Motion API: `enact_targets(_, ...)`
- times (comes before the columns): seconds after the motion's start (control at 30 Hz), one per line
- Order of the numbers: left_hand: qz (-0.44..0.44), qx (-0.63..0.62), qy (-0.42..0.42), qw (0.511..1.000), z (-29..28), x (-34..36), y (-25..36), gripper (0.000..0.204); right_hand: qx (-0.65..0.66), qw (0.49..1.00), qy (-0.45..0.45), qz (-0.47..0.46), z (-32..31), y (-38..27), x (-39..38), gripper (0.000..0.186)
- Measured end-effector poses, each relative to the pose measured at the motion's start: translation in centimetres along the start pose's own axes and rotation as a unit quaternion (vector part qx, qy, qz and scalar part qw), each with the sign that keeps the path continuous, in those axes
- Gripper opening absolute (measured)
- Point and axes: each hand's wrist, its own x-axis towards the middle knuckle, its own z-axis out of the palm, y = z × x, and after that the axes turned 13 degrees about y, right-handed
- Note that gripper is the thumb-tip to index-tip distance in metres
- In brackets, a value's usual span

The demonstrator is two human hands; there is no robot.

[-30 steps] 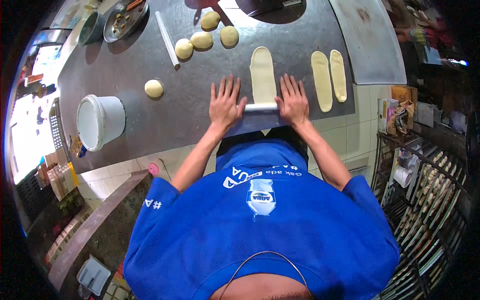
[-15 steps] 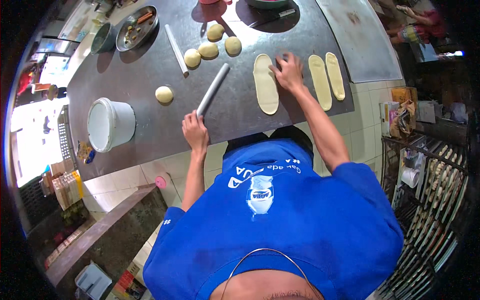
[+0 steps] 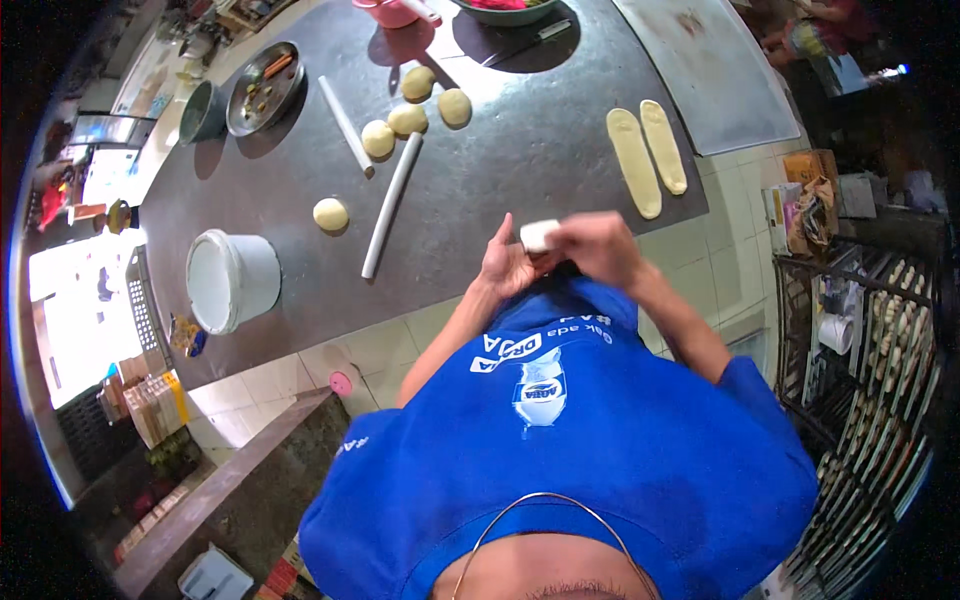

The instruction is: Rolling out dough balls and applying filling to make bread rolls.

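Observation:
A pale piece of dough [image 3: 538, 236] is up at the table's near edge, in front of my body. My right hand [image 3: 600, 245], a little blurred, has its fingers closed on it from the right. Below and to the left of the dough, my left hand [image 3: 508, 265] is turned palm up with its thumb stretched out; its other fingers are partly hidden. A long grey rolling rod [image 3: 392, 205] lies on the table, left of my hands. Two flattened dough strips [image 3: 634, 165] lie side by side to the right.
Several round dough balls [image 3: 407, 120] sit beyond the rod, near a second, white rod [image 3: 345, 125]. A white bucket [image 3: 235, 280] stands at the left, with a metal pan [image 3: 265, 90] and a bowl [image 3: 203, 115] farther back. A knife [image 3: 530, 42] lies at the far side.
The flat dough strip beside my right hand has left the table, and dough is now held up near my body. My left hand has let go of the rod and moved right.

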Motion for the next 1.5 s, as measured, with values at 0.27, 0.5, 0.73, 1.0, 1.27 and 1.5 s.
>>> enact_targets(0.27, 0.245, 0.403, 0.164, 0.866, 6.8, 9.4, 3.4, 0.030, -0.054, 0.994, 0.085, 0.045, -7.0, 1.2, -6.3, 0.021)
enact_targets(0.5, 0.642, 0.594, 0.052, 0.483, 14.5, 20.6, 10.1, 0.036, -0.138, 0.983, 0.123, 0.000, -6.2, 14.0, -6.6, 0.024)
enact_targets(0.73, 0.710, 0.686, 0.124, 0.105, 12.4, 18.2, 9.2, 0.044, -0.220, 0.965, 0.110, -0.090, -4.5, 12.0, -7.5, 0.027)
enact_targets(1.0, 0.730, 0.535, 0.385, 0.183, 1.2, 0.4, 8.7, 0.052, -0.097, 0.982, 0.154, 0.056, 6.1, 10.7, 7.1, 0.045)
enact_targets(1.27, 0.538, 0.585, 0.570, 0.210, -15.8, -9.5, 5.8, 0.039, -0.191, 0.977, 0.047, 0.081, 21.3, 14.3, 17.4, 0.064)
enact_targets(1.5, 0.624, 0.488, 0.566, 0.229, -17.4, -13.4, 1.8, 0.035, -0.073, 0.987, 0.008, 0.146, 19.2, 5.8, 4.2, 0.058)
